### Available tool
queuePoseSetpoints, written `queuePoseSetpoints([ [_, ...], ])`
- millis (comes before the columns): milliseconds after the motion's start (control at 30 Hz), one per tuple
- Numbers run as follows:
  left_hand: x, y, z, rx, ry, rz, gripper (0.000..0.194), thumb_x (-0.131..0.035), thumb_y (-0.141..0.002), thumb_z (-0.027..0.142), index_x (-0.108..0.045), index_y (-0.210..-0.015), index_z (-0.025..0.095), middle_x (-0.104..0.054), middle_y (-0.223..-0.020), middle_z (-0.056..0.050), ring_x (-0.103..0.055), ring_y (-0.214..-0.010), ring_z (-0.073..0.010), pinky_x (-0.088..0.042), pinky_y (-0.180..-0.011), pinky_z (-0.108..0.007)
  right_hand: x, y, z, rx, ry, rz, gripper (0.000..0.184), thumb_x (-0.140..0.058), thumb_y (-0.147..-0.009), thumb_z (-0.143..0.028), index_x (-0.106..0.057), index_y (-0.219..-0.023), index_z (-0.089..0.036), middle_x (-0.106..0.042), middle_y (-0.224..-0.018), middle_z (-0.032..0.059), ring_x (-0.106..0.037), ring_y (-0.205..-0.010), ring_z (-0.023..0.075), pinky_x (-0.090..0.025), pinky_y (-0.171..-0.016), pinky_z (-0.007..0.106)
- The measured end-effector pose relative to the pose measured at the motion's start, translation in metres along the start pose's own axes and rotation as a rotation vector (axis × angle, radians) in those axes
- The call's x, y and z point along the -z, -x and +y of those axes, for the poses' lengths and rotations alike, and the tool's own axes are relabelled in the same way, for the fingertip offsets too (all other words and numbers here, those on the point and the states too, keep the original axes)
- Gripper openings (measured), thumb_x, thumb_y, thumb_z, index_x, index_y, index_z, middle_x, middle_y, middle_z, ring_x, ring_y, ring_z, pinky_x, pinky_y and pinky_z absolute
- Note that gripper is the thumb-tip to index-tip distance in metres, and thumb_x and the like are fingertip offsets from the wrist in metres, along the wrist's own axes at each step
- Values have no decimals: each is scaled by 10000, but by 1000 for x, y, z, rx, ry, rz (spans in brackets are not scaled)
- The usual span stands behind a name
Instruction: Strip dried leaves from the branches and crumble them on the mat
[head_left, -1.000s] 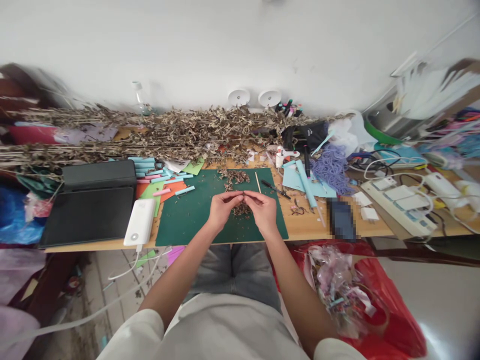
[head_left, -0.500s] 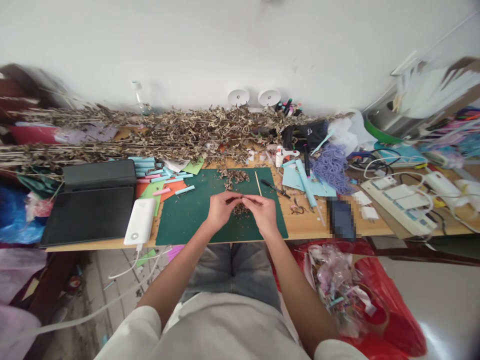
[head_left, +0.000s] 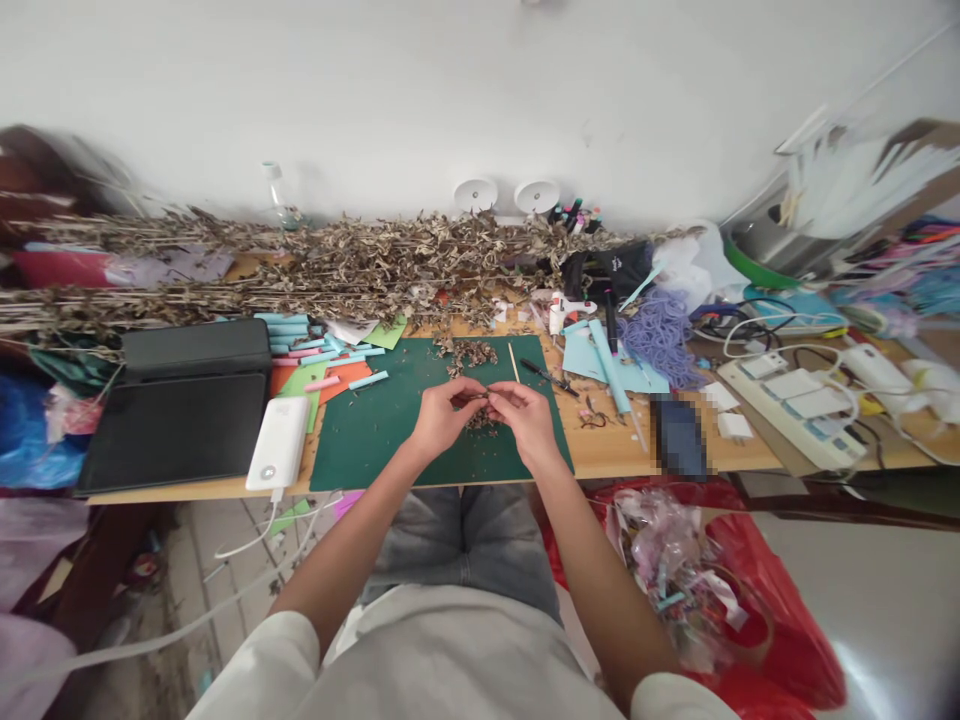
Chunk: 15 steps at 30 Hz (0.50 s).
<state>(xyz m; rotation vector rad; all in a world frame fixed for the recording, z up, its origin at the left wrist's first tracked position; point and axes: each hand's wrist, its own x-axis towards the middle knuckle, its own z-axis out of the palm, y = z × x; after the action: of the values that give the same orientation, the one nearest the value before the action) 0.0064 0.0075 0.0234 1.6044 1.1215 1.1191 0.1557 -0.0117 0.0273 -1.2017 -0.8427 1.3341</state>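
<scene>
My left hand point(head_left: 444, 418) and my right hand point(head_left: 528, 422) meet fingertip to fingertip over a green cutting mat point(head_left: 367, 430). Both are closed in a pinch on a small dark brown bit that looks like dried leaf point(head_left: 487, 392), mostly covered by the fingers. Under the hands lies a small heap of crumbled dry leaves point(head_left: 482, 420), partly hidden. Just beyond them on the mat is a second pile of dried leaves point(head_left: 466, 354). A thin pale stick point(head_left: 514, 362) and a black pen point(head_left: 549, 377) lie right of that pile.
Long bundles of dried plant stems point(head_left: 375, 255) stretch along the back. At left are a black tablet case point(head_left: 180, 425) and a white power bank point(head_left: 277, 445). To the right lie a glue gun point(head_left: 564, 310), purple yarn point(head_left: 660, 335), a phone point(head_left: 679, 440) and a power strip point(head_left: 795, 410).
My fingertips shift slightly against each other, and the fingers are now more curled around the small bit. The hands stay over the same spot on the mat.
</scene>
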Motion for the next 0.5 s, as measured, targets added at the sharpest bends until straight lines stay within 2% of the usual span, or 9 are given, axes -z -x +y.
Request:
queuePoseSetpoints([
  [233,8,-3,-7,152,121,-71,232,-732,-736,333,-764,-875,150,-752,-795,-65,-674,-692,-179,-518,-642,-262,11,-3,3,33,138,-91,301,-798,-633,-358,-758,-871,-178,-739,-733,37,-677,-658,179,-581,-702,336],
  [400,10,-5,-6,194,213,-169,287,-753,-706,354,-764,-894,137,-753,-799,-71,-663,-676,-168,-520,-645,-264,17,-5,4,126,211,-140,309,-780,-662,-342,-757,-937,-203,-758,-934,56,-711,-842,221,-574,-806,358],
  [500,6,-5,-7,215,216,-113,284,-753,-706,357,-761,-879,132,-735,-721,-59,-641,-611,-152,-510,-598,-252,15,-4,2,144,239,-90,249,-773,-665,-346,-761,-859,-189,-758,-810,52,-714,-751,217,-583,-744,346],
])
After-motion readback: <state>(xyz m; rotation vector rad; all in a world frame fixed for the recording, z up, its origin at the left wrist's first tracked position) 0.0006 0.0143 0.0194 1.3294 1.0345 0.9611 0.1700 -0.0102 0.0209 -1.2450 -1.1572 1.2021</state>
